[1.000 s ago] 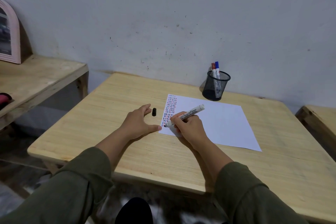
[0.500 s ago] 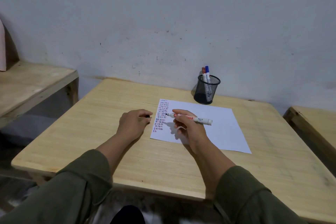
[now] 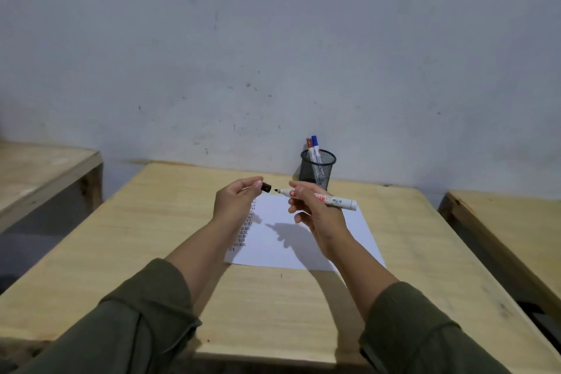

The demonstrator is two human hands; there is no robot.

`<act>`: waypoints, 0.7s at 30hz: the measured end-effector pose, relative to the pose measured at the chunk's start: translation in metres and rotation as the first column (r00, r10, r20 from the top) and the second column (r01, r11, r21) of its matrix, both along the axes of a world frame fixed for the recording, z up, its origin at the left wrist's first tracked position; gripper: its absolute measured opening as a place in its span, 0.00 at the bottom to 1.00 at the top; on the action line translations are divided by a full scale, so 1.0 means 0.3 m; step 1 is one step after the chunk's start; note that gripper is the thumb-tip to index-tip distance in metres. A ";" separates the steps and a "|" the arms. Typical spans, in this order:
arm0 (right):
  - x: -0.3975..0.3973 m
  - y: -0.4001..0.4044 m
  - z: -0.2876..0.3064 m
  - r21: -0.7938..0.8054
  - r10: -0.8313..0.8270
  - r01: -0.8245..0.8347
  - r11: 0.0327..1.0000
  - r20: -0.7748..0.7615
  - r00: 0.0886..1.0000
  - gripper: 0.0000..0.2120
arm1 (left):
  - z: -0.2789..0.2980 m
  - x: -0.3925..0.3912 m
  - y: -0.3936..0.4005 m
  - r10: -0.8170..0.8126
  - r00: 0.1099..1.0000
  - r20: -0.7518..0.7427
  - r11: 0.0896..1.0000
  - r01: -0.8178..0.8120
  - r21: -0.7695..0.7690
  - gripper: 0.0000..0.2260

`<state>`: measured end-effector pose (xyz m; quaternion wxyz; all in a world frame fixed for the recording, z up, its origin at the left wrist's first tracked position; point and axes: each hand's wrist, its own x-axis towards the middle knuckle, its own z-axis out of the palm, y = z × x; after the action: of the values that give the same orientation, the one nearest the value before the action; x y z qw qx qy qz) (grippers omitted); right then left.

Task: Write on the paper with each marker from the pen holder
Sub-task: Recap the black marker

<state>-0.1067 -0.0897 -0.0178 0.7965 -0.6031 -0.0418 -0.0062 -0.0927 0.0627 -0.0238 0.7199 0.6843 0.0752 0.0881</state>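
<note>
My right hand (image 3: pixel 315 209) holds a white marker (image 3: pixel 334 201) level above the paper, its black tip pointing left. My left hand (image 3: pixel 235 200) pinches the black cap (image 3: pixel 266 187), a short gap from the tip. Both hands hover above the white paper (image 3: pixel 303 249), which carries columns of short red, blue and black strokes along its left side. A black mesh pen holder (image 3: pixel 317 168) stands at the back of the table with a red marker (image 3: pixel 309 144) and a blue marker (image 3: pixel 315 146) upright in it.
The wooden table (image 3: pixel 151 237) backs onto a grey wall. A second wooden table (image 3: pixel 39 167) stands to the left and another (image 3: pixel 510 222) to the right, each across a gap.
My right hand lifted the marker off the paper and turned it level. My left hand picked the cap up from the table and raised it toward the tip. The view tilted upward.
</note>
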 end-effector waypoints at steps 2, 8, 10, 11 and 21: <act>-0.007 -0.004 -0.003 -0.004 0.002 -0.002 1.000 -0.005 1.000 0.06 | -0.001 -0.006 -0.008 -0.018 1.000 -0.018 1.000 0.018 -0.008 0.03; 0.014 -0.069 0.041 -0.001 -0.027 0.027 1.000 0.036 0.999 0.06 | 0.070 0.014 -0.091 -0.112 0.993 -0.022 0.993 0.111 -0.044 0.03; 0.024 -0.073 0.050 -0.010 -0.035 0.036 0.999 0.036 0.999 0.07 | 0.090 0.019 -0.100 -0.126 0.991 -0.035 0.989 0.122 -0.086 0.03; 0.027 -0.077 0.050 -0.008 -0.036 0.036 0.999 0.038 0.999 0.08 | 0.095 0.022 -0.102 -0.132 0.990 -0.043 0.987 0.128 -0.093 0.03; 0.021 -0.086 0.056 -0.031 -0.016 0.018 0.999 0.060 0.998 0.09 | 0.107 0.027 -0.109 -0.152 0.981 -0.120 0.984 0.138 -0.114 0.02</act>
<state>-0.1004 -0.1155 -0.0011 0.7851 -0.6156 -0.0605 -0.0304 -0.0845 0.0300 0.0085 0.7531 0.6535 0.0757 -0.0128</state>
